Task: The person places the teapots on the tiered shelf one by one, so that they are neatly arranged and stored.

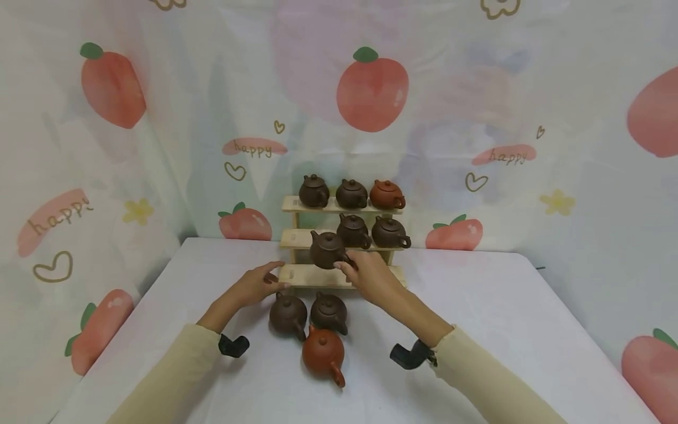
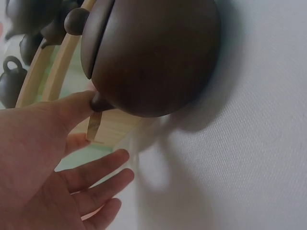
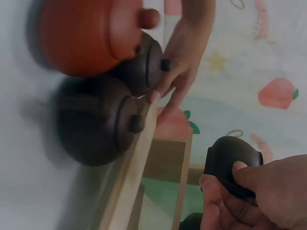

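My right hand (image 1: 373, 277) grips a dark brown teapot (image 1: 325, 250) by its handle side, its spout towards the left. In the head view it overlaps the left part of the wooden stand (image 1: 312, 275), between the middle and bottom tiers. In the right wrist view the thumb lies against the pot's body (image 3: 230, 158). My left hand (image 1: 259, 285) pinches the left end of the bottom tier between thumb and index finger; its other fingers (image 2: 103, 194) are spread. Close to it, a dark teapot (image 1: 288, 315) stands on the table.
Another dark teapot (image 1: 329, 312) and a reddish-orange teapot (image 1: 323, 353) stand before the stand. Two dark teapots and an orange one (image 1: 386, 194) line the top tier. Two dark teapots (image 1: 389, 231) occupy the middle tier's right part. Behind hangs a fruit-printed cloth (image 1: 455, 88).
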